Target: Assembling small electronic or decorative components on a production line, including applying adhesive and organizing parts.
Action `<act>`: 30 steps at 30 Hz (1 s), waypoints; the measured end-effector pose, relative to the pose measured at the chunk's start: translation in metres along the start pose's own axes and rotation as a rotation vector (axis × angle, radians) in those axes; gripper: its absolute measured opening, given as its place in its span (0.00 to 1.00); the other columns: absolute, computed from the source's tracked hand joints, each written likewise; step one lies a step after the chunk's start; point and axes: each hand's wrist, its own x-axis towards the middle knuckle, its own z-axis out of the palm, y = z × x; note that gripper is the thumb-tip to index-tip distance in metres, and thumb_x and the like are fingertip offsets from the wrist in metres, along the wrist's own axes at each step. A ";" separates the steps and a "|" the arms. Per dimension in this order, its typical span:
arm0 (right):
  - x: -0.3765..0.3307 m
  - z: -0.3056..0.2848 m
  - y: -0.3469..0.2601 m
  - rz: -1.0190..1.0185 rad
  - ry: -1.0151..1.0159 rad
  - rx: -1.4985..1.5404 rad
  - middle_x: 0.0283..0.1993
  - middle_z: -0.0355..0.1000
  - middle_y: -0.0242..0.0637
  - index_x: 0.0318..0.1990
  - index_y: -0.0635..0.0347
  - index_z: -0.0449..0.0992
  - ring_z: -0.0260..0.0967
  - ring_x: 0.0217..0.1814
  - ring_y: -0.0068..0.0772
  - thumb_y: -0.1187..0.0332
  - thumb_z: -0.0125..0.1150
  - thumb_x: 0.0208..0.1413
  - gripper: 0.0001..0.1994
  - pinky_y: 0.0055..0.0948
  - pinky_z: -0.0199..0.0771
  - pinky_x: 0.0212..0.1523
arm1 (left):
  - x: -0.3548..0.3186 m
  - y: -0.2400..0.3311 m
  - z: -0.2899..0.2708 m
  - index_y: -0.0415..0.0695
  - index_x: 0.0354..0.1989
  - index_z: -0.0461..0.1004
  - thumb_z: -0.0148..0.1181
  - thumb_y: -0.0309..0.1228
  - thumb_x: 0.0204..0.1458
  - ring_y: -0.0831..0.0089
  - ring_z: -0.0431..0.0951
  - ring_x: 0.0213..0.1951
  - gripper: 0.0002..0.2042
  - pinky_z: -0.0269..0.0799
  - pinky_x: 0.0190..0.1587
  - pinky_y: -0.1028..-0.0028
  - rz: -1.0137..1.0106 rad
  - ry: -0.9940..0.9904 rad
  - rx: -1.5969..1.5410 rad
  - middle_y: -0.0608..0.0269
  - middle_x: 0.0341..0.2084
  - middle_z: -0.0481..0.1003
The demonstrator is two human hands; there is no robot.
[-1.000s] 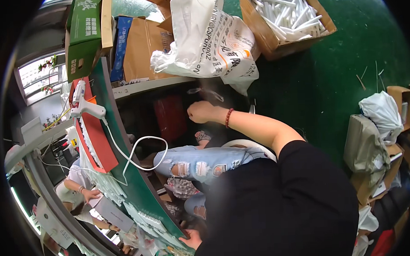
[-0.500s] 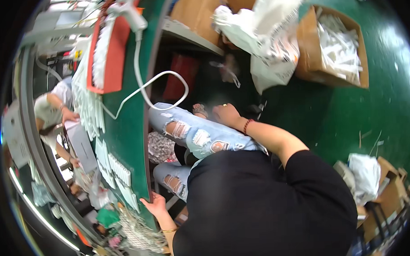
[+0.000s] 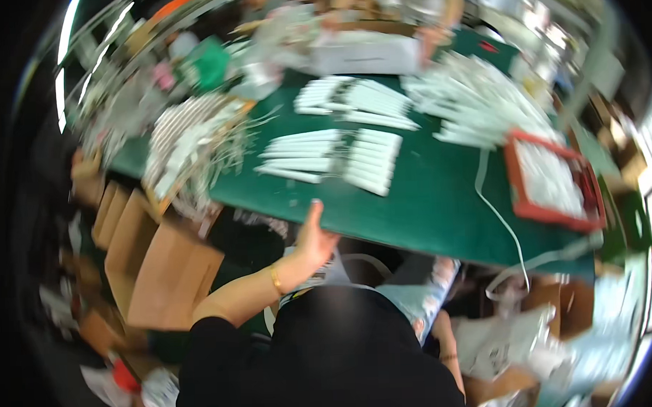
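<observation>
My left hand [image 3: 315, 241] is at the near edge of the green table [image 3: 441, 214]. Its thumb lies on top of the edge, and the fingers are out of sight below. Beyond it lie two groups of white stick-like pieces, a nearer one [image 3: 371, 159] and a farther one [image 3: 373, 101], each in side-by-side rows. Low on the right, my right hand [image 3: 441, 326] hangs beside my right thigh, blurred; its fingers are hidden, and nothing shows in it.
A red tray [image 3: 515, 179] of white pieces stands at the table's right, by a white cable [image 3: 502, 222] and a loose white pile [image 3: 480, 101]. Across the table a person touches a white box [image 3: 364, 53]. Cartons [image 3: 171, 281] stand lower left; a white bag [image 3: 503, 341] lies lower right.
My view has swung from the floor on the right round to the tabletop. My left hand stays at the table edge; my right hand has gone from atop my thigh to beside it.
</observation>
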 end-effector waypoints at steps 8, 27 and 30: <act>-0.037 -0.081 -0.195 0.256 -0.384 -0.884 0.43 0.75 0.50 0.46 0.60 0.76 0.72 0.48 0.54 0.59 0.58 0.51 0.18 0.43 0.71 0.43 | -0.022 -0.002 0.052 0.42 0.42 0.71 0.65 0.47 0.49 0.74 0.73 0.31 0.22 0.67 0.27 0.75 0.080 0.371 0.058 0.65 0.31 0.74; 0.050 -0.062 -0.529 -1.266 -0.216 -0.212 0.26 0.71 0.35 0.46 0.73 0.75 0.65 0.27 0.21 0.72 0.51 0.63 0.12 0.20 0.65 0.31 | 0.041 0.000 -0.023 0.40 0.45 0.75 0.63 0.36 0.46 0.61 0.77 0.36 0.19 0.77 0.34 0.63 0.052 -0.444 -0.002 0.52 0.43 0.75; 0.056 -0.058 -0.580 -1.434 -0.170 -0.452 0.29 0.70 0.32 0.47 0.68 0.75 0.66 0.31 0.20 0.69 0.49 0.64 0.13 0.19 0.65 0.36 | 0.051 0.060 -0.054 0.41 0.54 0.65 0.57 0.44 0.48 0.54 0.76 0.35 0.27 0.78 0.36 0.60 0.195 -0.404 -0.025 0.49 0.47 0.72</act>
